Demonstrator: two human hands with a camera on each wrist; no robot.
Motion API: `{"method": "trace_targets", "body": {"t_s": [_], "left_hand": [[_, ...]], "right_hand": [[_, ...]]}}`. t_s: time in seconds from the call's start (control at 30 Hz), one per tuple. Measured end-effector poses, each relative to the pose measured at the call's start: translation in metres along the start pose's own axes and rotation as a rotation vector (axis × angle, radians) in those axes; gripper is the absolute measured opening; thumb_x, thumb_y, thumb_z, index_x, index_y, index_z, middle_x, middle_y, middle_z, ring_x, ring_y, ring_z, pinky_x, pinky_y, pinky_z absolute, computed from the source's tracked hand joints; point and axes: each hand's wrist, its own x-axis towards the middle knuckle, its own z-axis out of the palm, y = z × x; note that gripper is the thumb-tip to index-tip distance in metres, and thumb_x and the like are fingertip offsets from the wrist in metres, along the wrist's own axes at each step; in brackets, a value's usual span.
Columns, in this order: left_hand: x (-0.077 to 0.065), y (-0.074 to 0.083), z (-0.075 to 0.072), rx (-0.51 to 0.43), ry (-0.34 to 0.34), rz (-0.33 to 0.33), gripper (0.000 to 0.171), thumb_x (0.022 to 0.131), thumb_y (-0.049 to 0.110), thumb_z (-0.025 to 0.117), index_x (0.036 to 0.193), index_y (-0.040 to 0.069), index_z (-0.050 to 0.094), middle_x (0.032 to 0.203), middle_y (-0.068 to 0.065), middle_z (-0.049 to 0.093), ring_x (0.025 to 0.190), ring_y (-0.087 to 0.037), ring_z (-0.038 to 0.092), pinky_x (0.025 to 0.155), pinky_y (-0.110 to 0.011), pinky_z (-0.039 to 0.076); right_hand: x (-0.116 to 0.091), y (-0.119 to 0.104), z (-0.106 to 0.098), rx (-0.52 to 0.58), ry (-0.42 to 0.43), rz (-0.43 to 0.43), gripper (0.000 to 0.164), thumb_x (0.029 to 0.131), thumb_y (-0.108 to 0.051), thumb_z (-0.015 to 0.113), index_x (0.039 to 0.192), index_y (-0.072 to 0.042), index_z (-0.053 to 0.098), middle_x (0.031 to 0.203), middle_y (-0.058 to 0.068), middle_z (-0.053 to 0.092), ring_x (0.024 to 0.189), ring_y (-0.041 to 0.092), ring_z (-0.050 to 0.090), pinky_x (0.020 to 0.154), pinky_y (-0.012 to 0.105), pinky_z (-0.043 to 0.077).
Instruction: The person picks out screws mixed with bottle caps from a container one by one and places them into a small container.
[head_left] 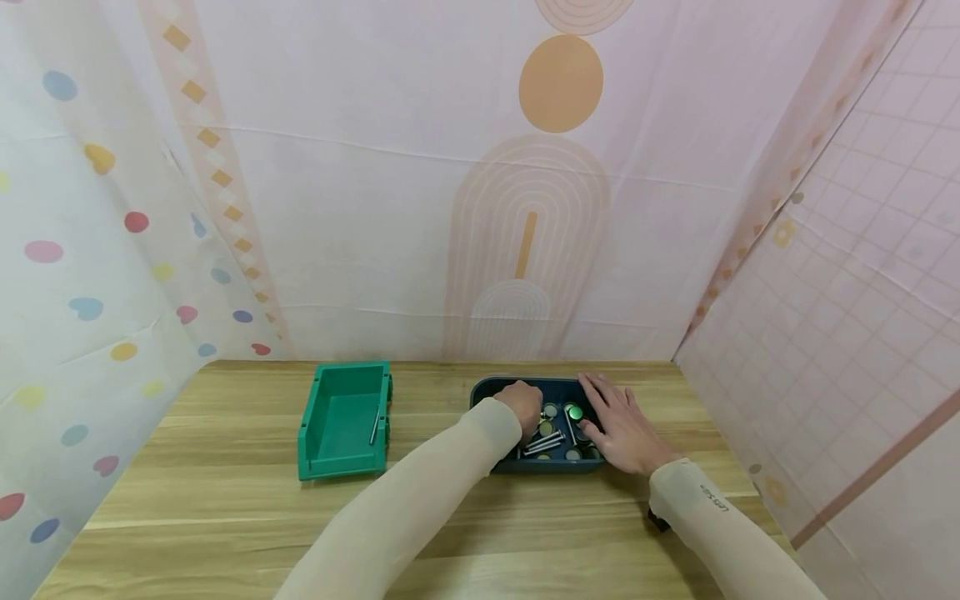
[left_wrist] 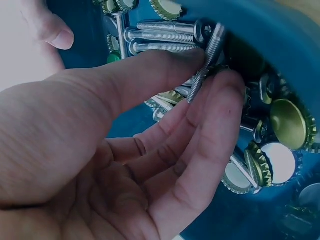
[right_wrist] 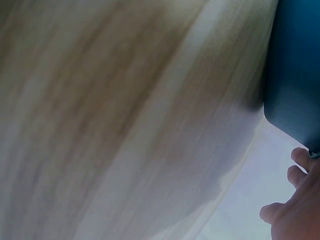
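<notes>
Tabletop (head_left: 187,508), pinched bolt (left_wrist: 213,47), left wrist view only

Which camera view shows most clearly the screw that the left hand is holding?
The left wrist view: there the screw appears large and close, pinched by the left hand, its thread visible. In the head view, it cannot be made out behind the hand. The right wrist view does not show it.
</notes>
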Motion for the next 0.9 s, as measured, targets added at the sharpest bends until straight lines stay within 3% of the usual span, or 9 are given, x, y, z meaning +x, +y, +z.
{"method": "trace_targets", "body": {"t_s": [0.3, 0.5, 0.63, 0.9], "left_hand": [[-0.009, 0.004, -0.002, -0.02, 0.035, 0.007, 0.014, 0.094, 0.003, 0.096, 0.094, 0.011, 0.084, 0.089, -0.005, 0.076, 0.072, -0.018, 0.066, 0.065, -0.036, 0.064], [-0.012, 0.003, -0.003, -0.036, 0.03, -0.005, 0.018, 0.1, -0.001, 0.087, 0.088, 0.01, 0.079, 0.083, -0.006, 0.069, 0.065, -0.019, 0.059, 0.055, -0.033, 0.052], [-0.007, -0.002, 0.0, -0.034, 0.029, 0.005, 0.019, 0.101, -0.001, 0.084, 0.089, 0.011, 0.076, 0.08, -0.006, 0.064, 0.061, -0.019, 0.055, 0.05, -0.032, 0.046], [-0.001, -0.009, 0.01, -0.021, 0.043, 0.02, 0.022, 0.105, 0.004, 0.082, 0.085, 0.013, 0.077, 0.08, -0.005, 0.068, 0.062, -0.019, 0.06, 0.053, -0.033, 0.051]], "right_hand": [[0.001, 0.0, 0.0, -0.01, 0.005, 0.003, 0.079, 0.12, -0.032, 0.062, 0.185, -0.006, 0.027, 0.189, 0.026, 0.035, 0.177, 0.053, 0.03, 0.134, 0.09, 0.021], [0.0, 0.0, 0.0, -0.01, -0.002, 0.011, 0.078, 0.12, -0.033, 0.06, 0.186, -0.007, 0.025, 0.19, 0.024, 0.033, 0.178, 0.052, 0.029, 0.135, 0.089, 0.02], [0.0, 0.0, 0.0, -0.031, 0.006, 0.006, 0.078, 0.12, -0.033, 0.06, 0.186, -0.008, 0.026, 0.191, 0.022, 0.033, 0.178, 0.052, 0.029, 0.136, 0.088, 0.02], [0.0, -0.002, -0.001, -0.063, 0.013, -0.008, 0.078, 0.12, -0.033, 0.061, 0.185, -0.007, 0.028, 0.192, 0.021, 0.031, 0.177, 0.052, 0.031, 0.136, 0.088, 0.02]]}}
